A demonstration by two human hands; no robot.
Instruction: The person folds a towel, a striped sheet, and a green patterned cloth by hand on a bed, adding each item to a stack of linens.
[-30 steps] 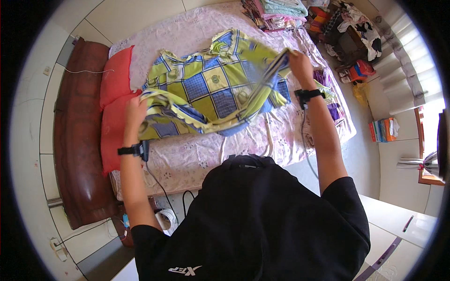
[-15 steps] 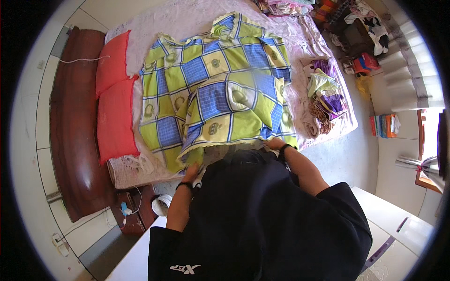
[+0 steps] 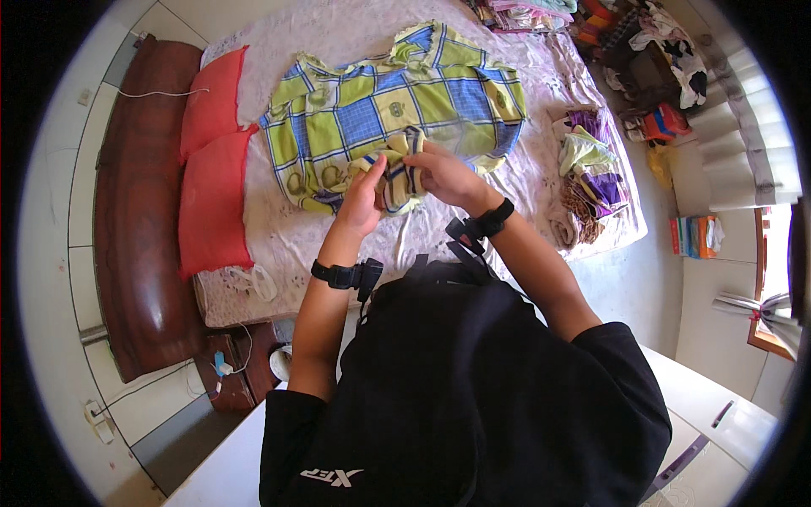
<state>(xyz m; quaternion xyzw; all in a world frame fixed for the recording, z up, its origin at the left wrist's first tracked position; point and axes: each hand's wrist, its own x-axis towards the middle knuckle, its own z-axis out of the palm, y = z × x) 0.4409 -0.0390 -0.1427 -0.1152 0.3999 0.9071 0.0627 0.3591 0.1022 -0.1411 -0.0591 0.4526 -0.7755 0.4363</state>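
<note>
A green, blue and cream checked blanket (image 3: 363,122) lies spread across the bed (image 3: 329,287), its far edge uneven and partly folded. Its near part is gathered into a bunch in front of me. My left hand (image 3: 363,205) is closed on the left side of this bunch, thumb pointing up. From the right, my right hand (image 3: 450,176) pinches the cloth between thumb and fingers. The fingers of both hands are partly hidden by the folds. Each wrist wears a black strap with a buckle.
Two red pillows (image 3: 215,203) lie on the left, beside a dark wooden headboard (image 3: 139,211). Folded clothes (image 3: 591,173) are piled at the bed's right edge, and more folded cloth (image 3: 528,15) sits at the far end. A white cabinet (image 3: 718,439) stands at the near right.
Both hands have moved forward and closer together, from the bed's near edge to the blanket's middle. The near part of the blanket has been drawn up and bunched, baring the patterned sheet.
</note>
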